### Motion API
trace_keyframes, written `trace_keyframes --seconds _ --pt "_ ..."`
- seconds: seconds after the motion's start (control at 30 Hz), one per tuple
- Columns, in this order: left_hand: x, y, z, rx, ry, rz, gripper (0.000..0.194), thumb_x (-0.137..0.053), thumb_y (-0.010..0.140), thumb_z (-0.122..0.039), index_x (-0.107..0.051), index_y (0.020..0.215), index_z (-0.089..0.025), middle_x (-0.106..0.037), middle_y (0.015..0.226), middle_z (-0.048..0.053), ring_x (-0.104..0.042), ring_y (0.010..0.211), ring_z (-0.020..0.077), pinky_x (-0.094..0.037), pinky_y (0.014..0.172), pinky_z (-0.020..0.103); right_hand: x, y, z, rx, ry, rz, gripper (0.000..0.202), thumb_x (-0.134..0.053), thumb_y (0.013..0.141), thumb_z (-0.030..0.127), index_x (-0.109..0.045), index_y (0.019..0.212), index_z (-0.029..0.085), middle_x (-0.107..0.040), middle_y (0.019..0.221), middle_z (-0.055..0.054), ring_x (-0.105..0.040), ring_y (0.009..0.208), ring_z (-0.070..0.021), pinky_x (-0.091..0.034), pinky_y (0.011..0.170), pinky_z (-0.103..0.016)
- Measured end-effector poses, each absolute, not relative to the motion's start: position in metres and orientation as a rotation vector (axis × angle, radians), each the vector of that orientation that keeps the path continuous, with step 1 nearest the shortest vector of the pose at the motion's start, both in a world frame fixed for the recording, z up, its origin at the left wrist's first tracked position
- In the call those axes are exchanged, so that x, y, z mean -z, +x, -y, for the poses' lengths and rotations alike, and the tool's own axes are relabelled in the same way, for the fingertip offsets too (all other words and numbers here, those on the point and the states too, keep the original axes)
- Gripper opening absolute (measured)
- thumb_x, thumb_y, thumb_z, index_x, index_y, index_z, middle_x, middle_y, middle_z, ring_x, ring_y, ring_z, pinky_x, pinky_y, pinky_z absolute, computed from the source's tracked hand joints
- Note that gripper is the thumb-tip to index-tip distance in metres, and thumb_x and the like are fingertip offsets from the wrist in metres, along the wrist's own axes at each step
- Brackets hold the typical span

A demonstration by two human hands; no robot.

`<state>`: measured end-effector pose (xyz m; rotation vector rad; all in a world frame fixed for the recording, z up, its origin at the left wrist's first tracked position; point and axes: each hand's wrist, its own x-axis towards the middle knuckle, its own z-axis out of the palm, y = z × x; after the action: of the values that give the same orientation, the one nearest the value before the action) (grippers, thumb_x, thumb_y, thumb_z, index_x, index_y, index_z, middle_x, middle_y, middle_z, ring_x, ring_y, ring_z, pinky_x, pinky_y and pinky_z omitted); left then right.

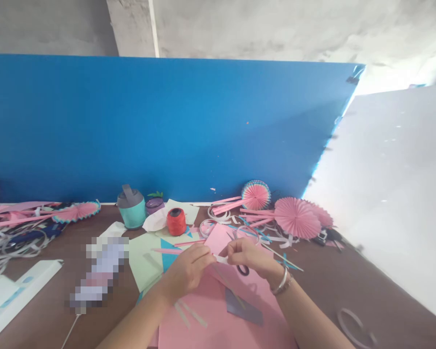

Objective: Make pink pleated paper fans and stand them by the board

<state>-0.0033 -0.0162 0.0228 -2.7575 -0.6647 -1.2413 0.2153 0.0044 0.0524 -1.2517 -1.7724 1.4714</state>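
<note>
Over a stack of pink paper [218, 315], both my hands work close together. My left hand [189, 269] is closed on a pink paper strip [163, 251] whose pointed end sticks out to the left. Between the hands runs a short white strip [221, 259], pinched at its right end by the fingers of my right hand [245, 254]. Just below the right hand shows a dark loop handle of scissors [243, 270]; the hand hides part of them. A grey-blue paper piece [243, 307] and thin pale strips [191, 314] lie on the pink paper.
Pleated pink paper fans [298, 218] lie at the back right, and another fan [78, 212] at the left. A red thread spool [176, 222] and a teal cup [131, 209] stand along the blue partition [148, 126]. A white power strip [25, 295] lies at left.
</note>
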Motion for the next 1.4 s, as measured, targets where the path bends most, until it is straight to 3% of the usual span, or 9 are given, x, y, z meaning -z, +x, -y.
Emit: trace_keyframes --seconds 0.13,0.3,0.5,0.9,1.4 --pt "-0.021 -0.006 0.016 1.274 -2.771 0.721 0.036 -0.037 0.085 0.002 -0.056 0.109 -0.017 -0.061 0.101 0.01 -0.056 0.098 0.0184 -0.048 0.09 0.035 -0.056 0.216 -0.004 -1.537 -1.196 1.732 0.01 -0.062 0.06 0.021 -0.056 0.054 0.015 -0.051 0.055 0.004 -0.041 0.055 -0.0079 -0.026 0.049 -0.02" --pt "-0.017 -0.009 0.015 1.36 -2.747 0.737 0.036 -0.039 0.086 0.001 -0.055 0.112 -0.02 -0.06 0.102 0.01 -0.055 0.101 0.0196 -0.047 0.089 0.037 -0.058 0.217 -0.004 -1.537 -1.251 1.731 0.014 -0.066 0.064 0.027 -0.066 0.058 0.015 -0.052 0.051 0.003 -0.035 0.045 -0.0062 -0.022 0.043 -0.022" --pt "-0.02 -0.007 0.017 1.424 -2.759 0.67 0.036 -0.04 0.087 0.001 -0.055 0.113 -0.02 -0.061 0.101 0.009 -0.056 0.097 0.0186 -0.047 0.087 0.035 -0.055 0.219 -0.006 -1.508 -1.268 1.738 0.017 -0.067 0.066 0.03 -0.069 0.059 0.014 -0.059 0.054 0.001 -0.036 0.047 -0.0062 -0.022 0.044 -0.021" --pt "-0.021 -0.005 0.019 1.443 -2.706 0.665 0.039 -0.038 0.088 0.0 -0.055 0.116 -0.021 -0.061 0.101 0.01 -0.057 0.098 0.0191 -0.049 0.085 0.035 -0.055 0.214 -0.004 -1.397 -1.364 1.808 0.017 -0.067 0.067 0.032 -0.07 0.059 0.016 -0.054 0.051 0.003 -0.034 0.045 -0.0057 -0.021 0.042 -0.021" --pt "-0.026 0.001 0.027 1.571 -2.733 0.614 0.036 -0.04 0.087 -0.001 -0.055 0.115 -0.019 -0.061 0.099 0.01 -0.057 0.094 0.0181 -0.05 0.079 0.033 -0.057 0.201 0.002 -1.402 -1.46 1.773 0.022 -0.068 0.067 0.037 -0.072 0.07 0.016 -0.066 0.062 0.0 -0.033 0.04 -0.0038 -0.02 0.036 -0.02"
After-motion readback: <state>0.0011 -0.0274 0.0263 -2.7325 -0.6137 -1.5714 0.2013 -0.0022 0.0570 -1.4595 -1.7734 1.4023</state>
